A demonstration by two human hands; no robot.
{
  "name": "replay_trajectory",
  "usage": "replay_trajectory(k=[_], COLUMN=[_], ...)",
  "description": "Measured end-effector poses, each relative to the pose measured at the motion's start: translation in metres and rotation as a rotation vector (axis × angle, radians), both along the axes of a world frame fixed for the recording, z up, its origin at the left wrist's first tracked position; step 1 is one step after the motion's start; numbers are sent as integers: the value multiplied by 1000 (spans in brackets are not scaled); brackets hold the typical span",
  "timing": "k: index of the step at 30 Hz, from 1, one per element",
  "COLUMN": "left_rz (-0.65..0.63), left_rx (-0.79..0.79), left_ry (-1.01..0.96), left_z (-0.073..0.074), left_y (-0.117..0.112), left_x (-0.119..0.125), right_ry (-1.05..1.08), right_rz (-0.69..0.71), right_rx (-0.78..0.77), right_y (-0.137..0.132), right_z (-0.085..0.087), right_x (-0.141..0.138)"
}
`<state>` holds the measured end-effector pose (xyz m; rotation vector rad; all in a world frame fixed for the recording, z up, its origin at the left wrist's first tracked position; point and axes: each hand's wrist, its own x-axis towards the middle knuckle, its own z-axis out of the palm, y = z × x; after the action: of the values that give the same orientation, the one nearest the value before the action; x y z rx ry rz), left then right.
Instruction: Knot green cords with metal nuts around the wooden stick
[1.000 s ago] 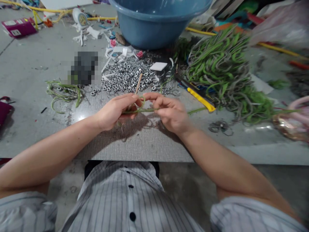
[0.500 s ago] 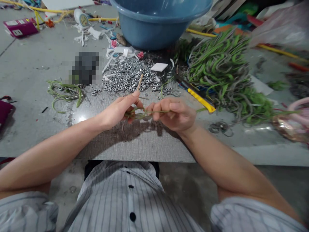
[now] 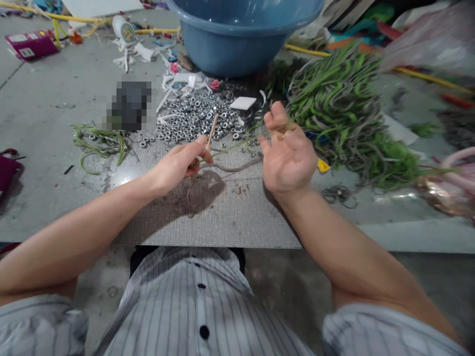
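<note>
My left hand (image 3: 181,163) is closed in a pinch on a thin wooden stick (image 3: 212,129) and one end of a green cord (image 3: 237,145). My right hand (image 3: 287,151) is raised, palm toward me, its fingertips pinching the cord's other end up by the big cord pile. The cord runs taut between both hands above the grey board (image 3: 208,212). A grey strand (image 3: 232,168) trails on the board below it. A heap of metal nuts (image 3: 196,116) lies just beyond my left hand.
A blue basin (image 3: 241,32) stands at the back. A large pile of green and grey cords (image 3: 345,109) fills the right side. A yellow utility knife (image 3: 319,160) lies partly behind my right hand. A small bundle of green cords (image 3: 98,141) lies left. The table's front edge is near my body.
My right hand has lifted and swung right and away, turning palm up and drawing the green cord out from my left hand. My left hand stayed nearly in place.
</note>
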<state>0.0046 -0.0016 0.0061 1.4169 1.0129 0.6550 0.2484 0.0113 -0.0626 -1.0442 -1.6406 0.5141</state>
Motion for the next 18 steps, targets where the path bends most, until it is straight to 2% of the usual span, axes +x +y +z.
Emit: replay_trajectory(k=[2, 8, 12, 18], left_rz=[13, 23, 15, 25], left_rx=[31, 184, 237, 337], left_ry=[40, 211, 202, 247], left_z=[2, 1, -2, -5], left_y=[0, 1, 4, 8], left_x=[-1, -4, -6, -11], right_ry=[-26, 223, 170, 45], right_rz=[-56, -176, -176, -157], right_rx=[-19, -46, -49, 45], right_y=[3, 1, 2, 10], right_z=[-5, 2, -1, -15], right_x=[0, -16, -15, -7])
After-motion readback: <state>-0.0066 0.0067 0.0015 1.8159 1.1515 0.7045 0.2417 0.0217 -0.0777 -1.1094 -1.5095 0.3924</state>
